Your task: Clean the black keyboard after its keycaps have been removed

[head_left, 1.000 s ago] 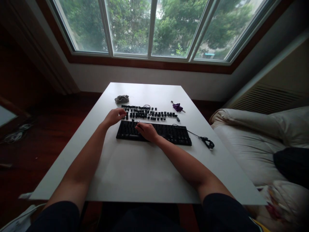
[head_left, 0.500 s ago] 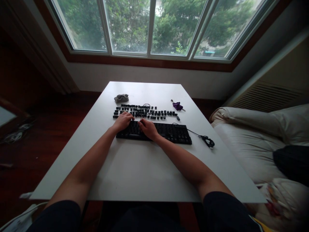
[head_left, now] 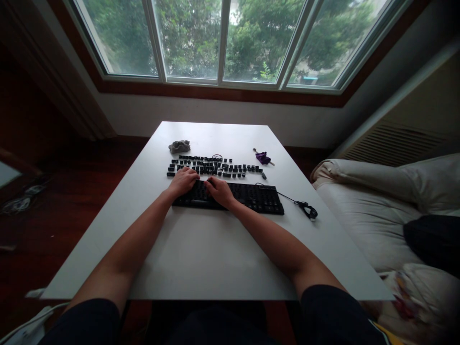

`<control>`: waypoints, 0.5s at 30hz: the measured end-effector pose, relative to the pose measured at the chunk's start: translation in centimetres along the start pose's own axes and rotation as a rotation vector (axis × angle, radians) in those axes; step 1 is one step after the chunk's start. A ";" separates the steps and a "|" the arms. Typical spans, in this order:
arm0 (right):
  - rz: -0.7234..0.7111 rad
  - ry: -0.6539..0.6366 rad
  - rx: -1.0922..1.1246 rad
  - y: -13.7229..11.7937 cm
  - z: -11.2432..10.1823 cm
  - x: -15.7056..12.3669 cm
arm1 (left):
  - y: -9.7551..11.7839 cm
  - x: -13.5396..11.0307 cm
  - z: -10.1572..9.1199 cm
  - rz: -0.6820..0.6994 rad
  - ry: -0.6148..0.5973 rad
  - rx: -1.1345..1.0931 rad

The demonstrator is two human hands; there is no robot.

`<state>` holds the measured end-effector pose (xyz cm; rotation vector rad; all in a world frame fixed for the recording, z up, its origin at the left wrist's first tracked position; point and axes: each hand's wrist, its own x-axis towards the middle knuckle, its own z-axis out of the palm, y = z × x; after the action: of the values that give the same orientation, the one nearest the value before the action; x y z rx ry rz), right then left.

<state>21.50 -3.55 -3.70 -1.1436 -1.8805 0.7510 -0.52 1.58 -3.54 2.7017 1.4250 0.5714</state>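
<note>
A black keyboard [head_left: 251, 198] lies across the middle of the white table [head_left: 201, 254]. My left hand [head_left: 183, 180] rests on its far left corner with the fingers curled down; what they hold is hidden. My right hand [head_left: 220, 190] sits beside it on the keyboard's left half, fingers bent and pressed together over the keys. Just beyond the keyboard, loose black keycaps [head_left: 215, 166] lie in rows, right in front of both hands.
A crumpled grey cloth [head_left: 179, 145] lies beyond the keycaps on the left, and a small purple tool [head_left: 264, 157] on the right. The keyboard's cable [head_left: 305, 209] coils at the right. A sofa with white bedding [head_left: 381, 211] stands to the table's right, under a wide window.
My left hand has come back from the loose keycaps onto the keyboard's far left corner, beside my right hand. The right hand has shifted only slightly.
</note>
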 end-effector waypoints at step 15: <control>0.005 -0.005 -0.027 0.0 0.0 0.1 | 0.8 -0.3 -0.5 0.027 0.041 0.183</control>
<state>21.50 -3.48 -3.61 -1.1644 -1.8979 0.7346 -0.21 0.82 -3.04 2.8689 1.5237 0.5258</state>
